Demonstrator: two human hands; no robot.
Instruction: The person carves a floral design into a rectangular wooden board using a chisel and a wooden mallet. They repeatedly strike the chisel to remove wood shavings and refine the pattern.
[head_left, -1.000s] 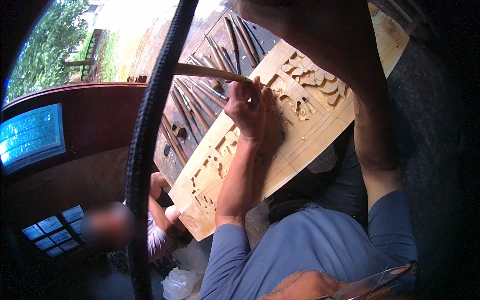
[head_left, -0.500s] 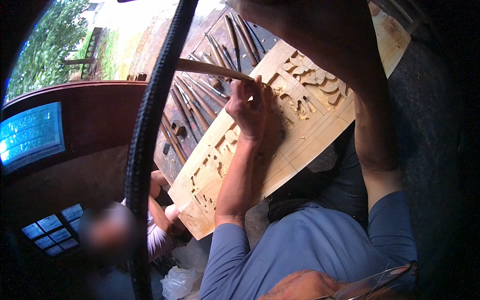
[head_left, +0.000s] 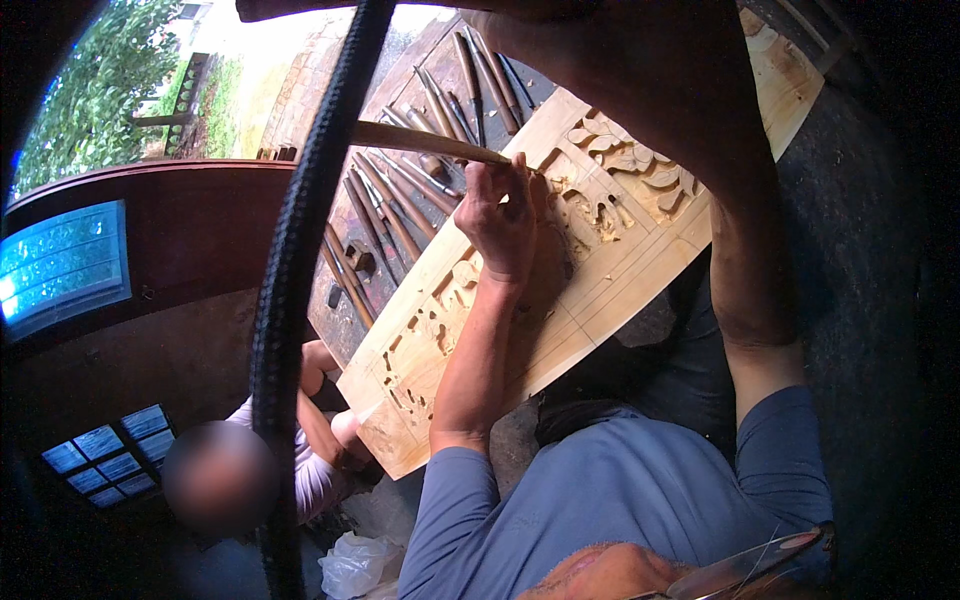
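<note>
My left hand (head_left: 495,215) is closed round a long, pale, wooden-handled tool (head_left: 420,140), its working end down at a carved pale wooden board (head_left: 585,290). Leaf shapes, cut recesses and loose chips show on the board. My right hand (head_left: 510,35) is raised in shadow at the top edge, above the board, with its fingers curled; what it grips is too dark to make out. A dark wooden piece (head_left: 290,8) reaches in along the top edge near it.
Several carving tools (head_left: 395,215) lie fanned on the worn bench (head_left: 350,240) beyond the board. A co-worker (head_left: 315,470) sits at the board's left end. A black braided strap (head_left: 290,330) crosses the view; a white plastic bag (head_left: 355,560) lies low.
The dark wooden piece at the top edge has come further into view. The co-worker's head has dipped slightly. My left hand has barely moved.
</note>
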